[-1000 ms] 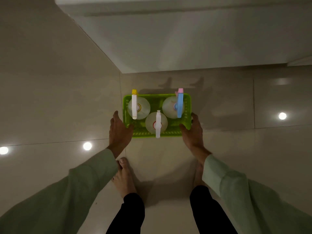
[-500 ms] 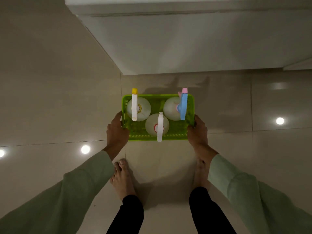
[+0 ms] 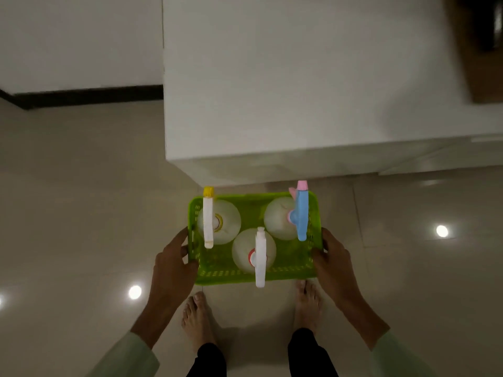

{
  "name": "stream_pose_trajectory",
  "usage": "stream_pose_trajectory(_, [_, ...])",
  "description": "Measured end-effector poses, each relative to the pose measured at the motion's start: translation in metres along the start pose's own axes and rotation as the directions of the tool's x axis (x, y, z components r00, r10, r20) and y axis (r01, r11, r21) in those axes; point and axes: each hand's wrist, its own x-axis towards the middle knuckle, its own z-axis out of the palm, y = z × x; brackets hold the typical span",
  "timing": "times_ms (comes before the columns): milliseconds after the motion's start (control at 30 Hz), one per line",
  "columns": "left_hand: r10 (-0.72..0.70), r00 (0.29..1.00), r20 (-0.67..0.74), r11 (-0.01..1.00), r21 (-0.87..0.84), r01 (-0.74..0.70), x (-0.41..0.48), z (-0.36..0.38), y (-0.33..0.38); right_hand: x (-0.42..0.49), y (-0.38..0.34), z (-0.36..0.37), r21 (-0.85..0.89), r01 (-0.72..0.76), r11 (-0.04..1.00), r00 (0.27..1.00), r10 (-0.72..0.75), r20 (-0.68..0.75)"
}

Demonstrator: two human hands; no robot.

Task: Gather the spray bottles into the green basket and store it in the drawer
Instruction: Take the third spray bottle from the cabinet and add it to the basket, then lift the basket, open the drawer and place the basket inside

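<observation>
The green basket (image 3: 226,276) is held up in front of me, above my bare feet. My left hand (image 3: 172,263) grips its left side and my right hand (image 3: 333,258) grips its right side. Three spray bottles stand upright inside. One with a white and yellow sprayer (image 3: 208,221) is at the back left. One with a blue and pink sprayer (image 3: 300,213) is at the back right. One with a white sprayer and red collar (image 3: 260,257) is at the front middle. No drawer can be made out.
A white counter or cabinet (image 3: 285,91) stands directly ahead, its near edge just beyond the basket. A brown object (image 3: 481,50) lies on its far right. Glossy beige floor tiles (image 3: 81,213) spread to the left and right, with a dark skirting (image 3: 81,95) at the far left.
Both hands closed on the basket's sides and lifted it off the floor. The basket now looks larger and higher, and the view has risen to show the counter's top.
</observation>
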Motion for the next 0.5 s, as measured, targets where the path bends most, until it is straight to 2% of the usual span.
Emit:
stream_pose_trajectory(200, [-0.002,0.998,0.066,0.994,-0.113,0.009,-0.039,-0.044,0.076,-0.025,-0.072,-0.071,-0.033,0.093,0.995,0.996,-0.093,0.000])
stream_pose_trajectory(367, [-0.004,0.999,0.036,0.980,-0.197,0.011,-0.043,-0.074,0.141,-0.014,-0.130,-0.113,-0.058,0.209,0.976,0.977,-0.210,-0.019])
stream_pose_trajectory(500, [0.025,1.000,0.011,0.976,-0.216,-0.022,-0.029,-0.088,0.186,0.015,-0.164,-0.132,-0.074,0.236,0.969,0.971,-0.239,-0.032])
